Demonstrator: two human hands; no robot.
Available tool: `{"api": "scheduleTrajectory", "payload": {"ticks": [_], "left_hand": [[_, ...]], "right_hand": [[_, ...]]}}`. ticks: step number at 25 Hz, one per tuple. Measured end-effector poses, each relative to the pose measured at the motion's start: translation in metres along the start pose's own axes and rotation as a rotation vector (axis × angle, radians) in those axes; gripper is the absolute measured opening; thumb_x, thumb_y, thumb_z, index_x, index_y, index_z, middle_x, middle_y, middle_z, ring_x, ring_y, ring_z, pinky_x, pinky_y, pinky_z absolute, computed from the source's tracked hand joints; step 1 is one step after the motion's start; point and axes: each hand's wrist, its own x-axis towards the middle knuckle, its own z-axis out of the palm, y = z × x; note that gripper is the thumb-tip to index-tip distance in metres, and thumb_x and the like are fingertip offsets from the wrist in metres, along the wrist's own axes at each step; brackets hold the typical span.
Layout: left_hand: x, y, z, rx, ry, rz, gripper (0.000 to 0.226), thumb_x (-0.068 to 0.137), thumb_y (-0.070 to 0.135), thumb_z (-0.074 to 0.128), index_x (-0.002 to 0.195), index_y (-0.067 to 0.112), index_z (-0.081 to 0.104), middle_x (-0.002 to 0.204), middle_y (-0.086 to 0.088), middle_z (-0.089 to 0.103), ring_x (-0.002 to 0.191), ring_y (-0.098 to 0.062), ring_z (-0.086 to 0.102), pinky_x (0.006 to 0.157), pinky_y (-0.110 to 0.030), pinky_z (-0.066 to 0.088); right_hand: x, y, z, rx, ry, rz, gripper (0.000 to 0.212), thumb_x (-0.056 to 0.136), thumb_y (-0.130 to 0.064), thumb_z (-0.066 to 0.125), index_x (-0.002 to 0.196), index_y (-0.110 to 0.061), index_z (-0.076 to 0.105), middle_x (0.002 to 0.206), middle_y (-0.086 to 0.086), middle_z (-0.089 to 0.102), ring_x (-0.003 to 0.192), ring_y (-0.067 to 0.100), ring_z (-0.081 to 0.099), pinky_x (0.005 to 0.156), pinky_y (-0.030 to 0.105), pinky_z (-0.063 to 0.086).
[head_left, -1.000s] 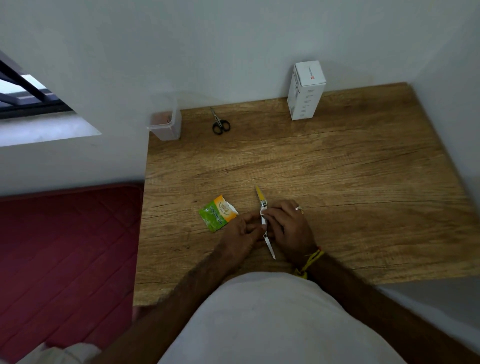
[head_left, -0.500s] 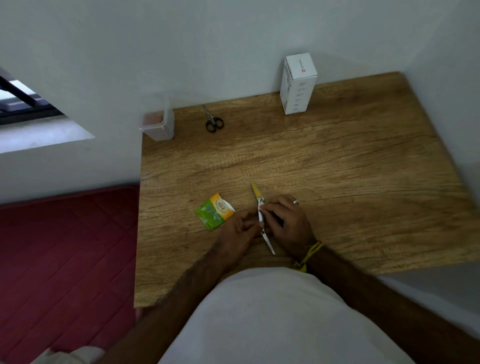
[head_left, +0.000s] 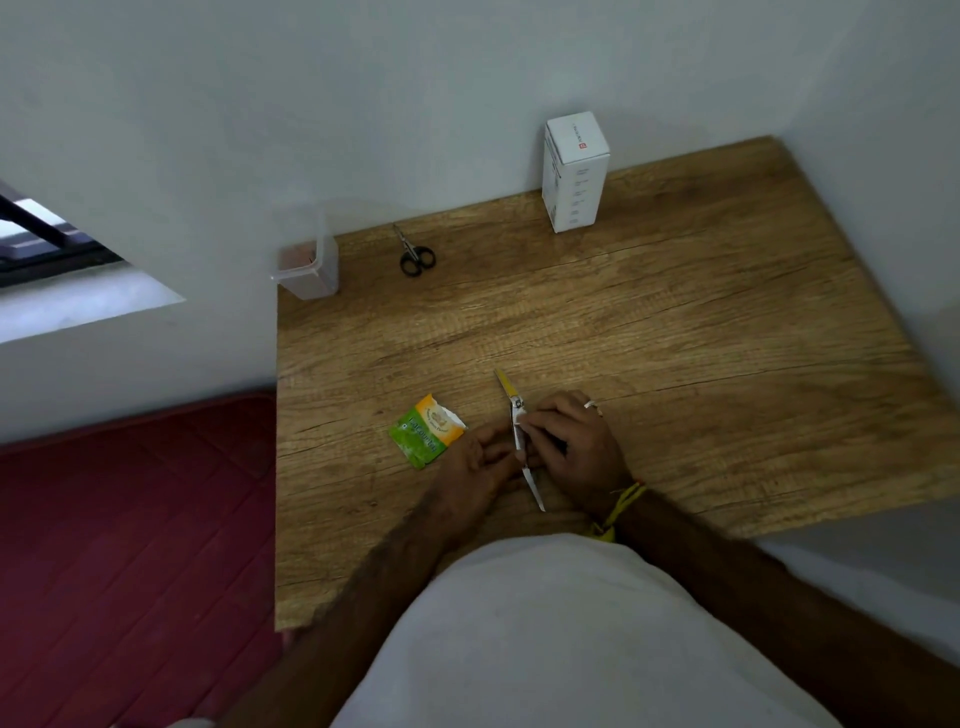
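Note:
A thin tool (head_left: 506, 387) with a yellow far tip and a white near end lies on the wooden table (head_left: 649, 338), running away from me. My left hand (head_left: 475, 462) and my right hand (head_left: 576, 447) meet over its middle, and the fingertips of both pinch it there. What lies under the fingers is hidden. A torn-open green and orange sachet (head_left: 427, 436) lies flat just left of my left hand, apart from it.
Small black-handled scissors (head_left: 414, 254) lie near the back wall. A clear plastic container (head_left: 307, 260) stands at the table's back left corner and a white upright box (head_left: 575, 174) at the back. A red mat (head_left: 135, 545) covers the floor on the left.
Both hands stay on the tool with hardly any shift. The view has drifted slightly, so everything sits a little lower and left in frame.

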Motion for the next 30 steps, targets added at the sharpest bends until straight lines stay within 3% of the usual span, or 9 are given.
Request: {"api": "scheduleTrajectory", "payload": {"ticks": [4, 7, 15, 18, 22, 30], "left_hand": [[-0.0001, -0.0015, -0.0014, 0.027, -0.033, -0.012, 0.04, 0.094, -0.002, 0.059, 0.131, 0.014, 0.059, 0.116, -0.011, 0.073, 0.113, -0.025, 0.067, 0.099, -0.04, 0.053], [-0.0008, 0.0001, 0.0004, 0.035, -0.005, 0.004, 0.041, 0.093, -0.004, 0.059, 0.13, 0.014, 0.059, 0.115, -0.011, 0.073, 0.111, -0.024, 0.068, 0.097, -0.036, 0.054], [-0.0015, 0.0014, -0.0002, 0.06, -0.021, 0.019, 0.038, 0.094, -0.002, 0.06, 0.125, 0.019, 0.063, 0.114, -0.009, 0.074, 0.112, -0.023, 0.068, 0.098, -0.037, 0.053], [-0.0024, 0.0021, 0.001, 0.066, -0.02, 0.015, 0.038, 0.094, -0.002, 0.059, 0.124, 0.021, 0.062, 0.114, -0.006, 0.074, 0.111, -0.019, 0.068, 0.095, -0.031, 0.054], [-0.002, 0.0017, 0.0012, 0.082, -0.019, 0.013, 0.036, 0.094, 0.0, 0.06, 0.122, 0.021, 0.065, 0.114, -0.009, 0.074, 0.111, -0.024, 0.068, 0.099, -0.04, 0.053], [-0.0052, 0.0047, -0.0024, 0.073, -0.103, 0.018, 0.039, 0.096, 0.0, 0.057, 0.129, 0.019, 0.059, 0.121, 0.0, 0.072, 0.117, -0.015, 0.065, 0.096, -0.026, 0.053]], "right_hand": [[-0.0011, -0.0018, -0.0024, 0.006, -0.025, -0.07, 0.015, 0.091, -0.007, 0.067, 0.104, -0.005, 0.075, 0.096, 0.005, 0.066, 0.088, 0.023, 0.059, 0.079, 0.038, 0.049], [0.0012, -0.0011, -0.0028, 0.007, -0.011, -0.025, 0.015, 0.092, -0.009, 0.065, 0.103, -0.005, 0.075, 0.093, 0.006, 0.065, 0.086, 0.024, 0.058, 0.076, 0.043, 0.048], [-0.0009, -0.0033, -0.0053, 0.0, -0.033, -0.05, 0.015, 0.092, -0.012, 0.067, 0.103, -0.008, 0.076, 0.093, 0.003, 0.064, 0.087, 0.021, 0.056, 0.077, 0.036, 0.046], [-0.0007, -0.0033, -0.0047, -0.001, -0.028, -0.032, 0.016, 0.092, -0.014, 0.066, 0.102, -0.008, 0.076, 0.092, 0.003, 0.064, 0.087, 0.021, 0.056, 0.077, 0.036, 0.046], [-0.0039, -0.0013, -0.0062, -0.005, -0.043, -0.063, 0.018, 0.092, -0.017, 0.064, 0.102, -0.009, 0.076, 0.09, 0.003, 0.063, 0.087, 0.019, 0.055, 0.078, 0.03, 0.044], [-0.0083, -0.0028, -0.0078, -0.016, -0.021, -0.08, 0.015, 0.09, -0.015, 0.068, 0.101, -0.009, 0.077, 0.095, 0.003, 0.067, 0.089, 0.018, 0.057, 0.079, 0.034, 0.046]]}}
